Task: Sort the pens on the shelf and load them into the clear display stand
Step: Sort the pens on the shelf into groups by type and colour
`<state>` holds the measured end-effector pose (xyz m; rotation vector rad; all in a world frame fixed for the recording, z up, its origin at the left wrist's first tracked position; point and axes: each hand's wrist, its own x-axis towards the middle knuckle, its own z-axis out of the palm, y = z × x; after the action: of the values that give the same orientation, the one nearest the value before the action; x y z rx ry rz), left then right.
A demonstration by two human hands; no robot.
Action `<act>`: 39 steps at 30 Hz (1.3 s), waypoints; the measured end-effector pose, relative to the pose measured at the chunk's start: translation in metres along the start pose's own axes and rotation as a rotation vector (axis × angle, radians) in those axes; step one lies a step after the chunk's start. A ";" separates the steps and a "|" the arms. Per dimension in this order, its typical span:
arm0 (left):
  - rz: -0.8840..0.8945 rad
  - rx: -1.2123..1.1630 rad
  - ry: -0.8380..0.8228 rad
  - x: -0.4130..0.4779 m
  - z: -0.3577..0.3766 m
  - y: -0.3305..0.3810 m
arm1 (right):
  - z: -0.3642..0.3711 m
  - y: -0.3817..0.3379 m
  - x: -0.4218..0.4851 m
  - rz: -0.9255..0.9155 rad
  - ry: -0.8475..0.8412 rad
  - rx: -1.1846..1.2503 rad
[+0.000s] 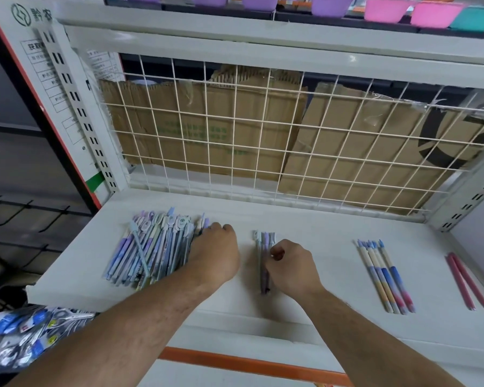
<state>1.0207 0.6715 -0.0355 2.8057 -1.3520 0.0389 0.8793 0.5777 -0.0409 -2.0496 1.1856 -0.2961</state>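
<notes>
The pens lie in separate groups on a white shelf [319,227]. The biggest is a loose pile of pens [154,247] at the left, mostly blue, lilac and grey, their caps pointing to the back. The left hand [213,255] lies on the pile's right edge and covers several pens. Its fingers bend down over the far side and are hidden, so I cannot tell whether they grip anything.

Just beside it, a small bunch of pens [264,241] lies straight. The right hand [291,268] covers the bunch's right side, its fingers [277,251] curled in and gripping the bunch at the middle. How many pens it holds is hard to make out.

Well apart to the right lie four blue-and-cream pens [386,275], then two pink pens [464,280] near the edge.

Behind the shelf a wire grid [235,121] stands in front of flattened cardboard [207,129]. Above, coloured bowls [383,9] are cut off by the frame. At lower left, blue packets [25,331] are blurred.
</notes>
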 end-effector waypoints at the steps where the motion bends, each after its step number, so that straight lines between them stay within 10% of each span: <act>1: -0.010 0.054 -0.016 0.000 -0.001 -0.004 | 0.000 -0.001 -0.001 -0.005 0.005 0.020; 39: -0.094 0.014 -0.471 0.020 -0.002 -0.004 | -0.025 0.015 -0.013 -0.092 -0.043 0.133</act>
<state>1.0361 0.6586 -0.0326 3.0036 -1.2795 -0.6539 0.8494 0.5718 -0.0322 -1.9875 1.0200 -0.3642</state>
